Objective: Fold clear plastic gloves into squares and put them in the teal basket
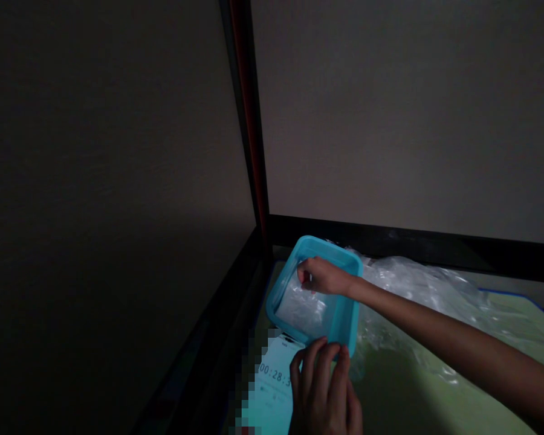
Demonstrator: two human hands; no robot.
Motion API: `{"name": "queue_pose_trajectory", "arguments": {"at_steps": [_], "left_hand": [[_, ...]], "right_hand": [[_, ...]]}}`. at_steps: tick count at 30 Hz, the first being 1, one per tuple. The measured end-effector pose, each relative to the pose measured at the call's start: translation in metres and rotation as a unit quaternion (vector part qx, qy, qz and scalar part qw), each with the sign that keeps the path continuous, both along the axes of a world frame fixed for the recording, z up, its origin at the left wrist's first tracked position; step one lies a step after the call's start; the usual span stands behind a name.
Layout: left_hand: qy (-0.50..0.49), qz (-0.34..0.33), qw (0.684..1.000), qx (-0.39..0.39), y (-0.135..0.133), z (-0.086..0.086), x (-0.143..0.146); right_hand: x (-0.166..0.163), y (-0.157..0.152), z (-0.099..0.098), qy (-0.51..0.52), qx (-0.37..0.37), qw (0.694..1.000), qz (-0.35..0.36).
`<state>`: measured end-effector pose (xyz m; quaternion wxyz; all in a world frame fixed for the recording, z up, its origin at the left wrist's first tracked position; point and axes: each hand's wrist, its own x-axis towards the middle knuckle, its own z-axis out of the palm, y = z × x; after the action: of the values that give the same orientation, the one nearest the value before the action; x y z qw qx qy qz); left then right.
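Note:
A turquoise plastic bin (pixel 340 323) sits in the corner of a green-topped table (pixel 403 386), with crumpled clear plastic (pixel 301 305) inside it. My right hand (pixel 323 277) reaches into the bin, fingers closed on that plastic. My left hand (pixel 324 389) rests at the bin's near rim, fingers stretched out flat against it.
A heap of clear plastic wrap (pixel 430 290) lies to the right of the bin. A lit phone screen (pixel 274 386) showing a timer lies near the left hand. Beige walls meet at a dark corner post (pixel 249 121). The scene is dim.

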<state>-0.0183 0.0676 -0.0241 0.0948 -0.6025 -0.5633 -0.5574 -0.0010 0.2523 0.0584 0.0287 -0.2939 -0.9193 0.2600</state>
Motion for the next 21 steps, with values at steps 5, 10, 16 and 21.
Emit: {"name": "queue_pose_trajectory", "arguments": {"at_steps": [5,10,16,21], "left_hand": [[-0.002,0.002,1.000,0.004,0.001,-0.001,0.000],[0.006,0.009,1.000,-0.003,0.001,-0.001,0.000],[0.049,0.031,0.998,-0.023,0.001,0.000,-0.004],[0.096,0.034,0.991,-0.088,0.000,0.004,-0.009]], "right_hand": [[0.003,0.002,0.010,-0.021,-0.123,0.991,0.052],[0.016,-0.001,0.023,-0.011,-0.169,0.982,0.083],[0.059,-0.013,0.043,0.099,-0.042,0.993,0.041],[0.118,-0.046,0.054,0.084,-0.010,0.996,-0.041]]}}
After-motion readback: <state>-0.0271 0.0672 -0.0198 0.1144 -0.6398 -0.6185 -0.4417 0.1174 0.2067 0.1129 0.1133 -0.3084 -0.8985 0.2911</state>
